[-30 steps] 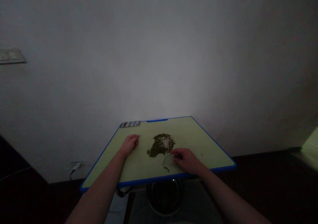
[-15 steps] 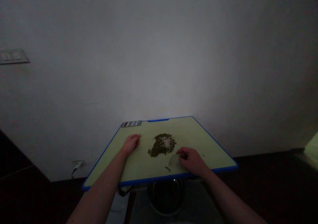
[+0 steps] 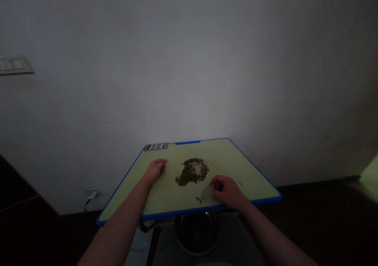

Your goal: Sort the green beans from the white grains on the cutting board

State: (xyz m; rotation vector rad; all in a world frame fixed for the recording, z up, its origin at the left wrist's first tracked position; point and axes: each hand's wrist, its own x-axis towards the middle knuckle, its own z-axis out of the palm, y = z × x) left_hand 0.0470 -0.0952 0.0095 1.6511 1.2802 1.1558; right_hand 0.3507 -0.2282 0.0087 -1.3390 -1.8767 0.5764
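Note:
My left hand (image 3: 154, 171) rests on a pale green cutting board (image 3: 165, 195) with its fingers curled, holding nothing, just left of a heap of small green seeds, perhaps mung beans (image 3: 191, 172). The heap has a whitish patch on top. My right hand (image 3: 228, 192) lies lower right of the heap, its fingertips on the rim of a transparent round dish or lid (image 3: 208, 193). A few stray seeds (image 3: 198, 200) lie just left of that round piece.
A blister pack (image 3: 155, 146) sits at the board's far left corner. The board has a blue rim (image 3: 189, 213). A dark metal bowl (image 3: 197, 234) is below the near edge. A wall switch plate (image 3: 14, 65) and a plugged-in socket (image 3: 92, 195) are on the left.
My right hand and the transparent round piece have moved right, away from the seed heap. My left hand has stayed in place.

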